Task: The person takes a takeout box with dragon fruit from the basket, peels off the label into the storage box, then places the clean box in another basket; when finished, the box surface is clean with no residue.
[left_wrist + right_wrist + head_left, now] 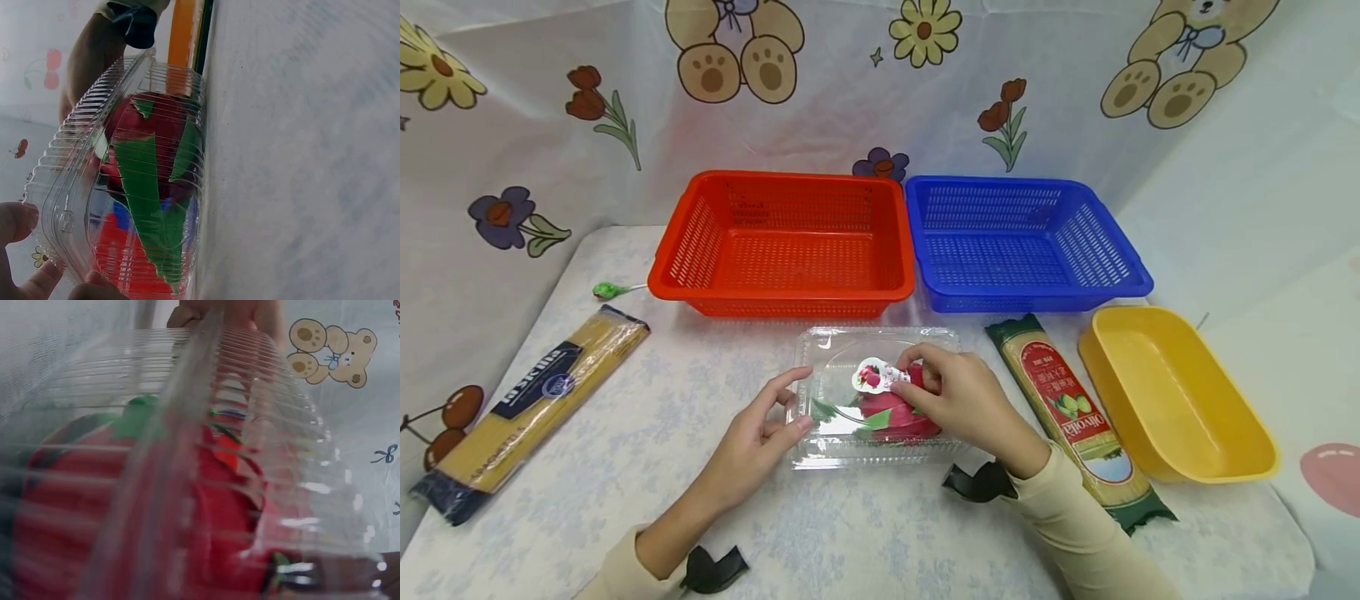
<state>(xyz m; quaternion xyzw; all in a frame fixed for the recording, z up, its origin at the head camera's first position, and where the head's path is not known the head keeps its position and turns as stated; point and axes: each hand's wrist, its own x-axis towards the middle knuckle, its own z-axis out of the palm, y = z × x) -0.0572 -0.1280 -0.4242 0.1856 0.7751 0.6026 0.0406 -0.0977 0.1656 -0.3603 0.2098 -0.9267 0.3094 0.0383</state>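
A clear plastic clamshell box lies closed at the middle of the table in the head view. Inside it sits a red dragon fruit with green leaf tips, also seen through the ribbed wall as a red and green fruit. My left hand holds the box's left edge, thumb and fingers at its rim. A white label with a fruit picture lies on the lid. At its right end, my right hand pinches the label between thumb and forefinger. The right hand covers part of the fruit.
Behind the box stand a red basket and a blue basket. A yellow basin and a green-ended pasta pack lie right. Left are a spaghetti pack and a green lollipop.
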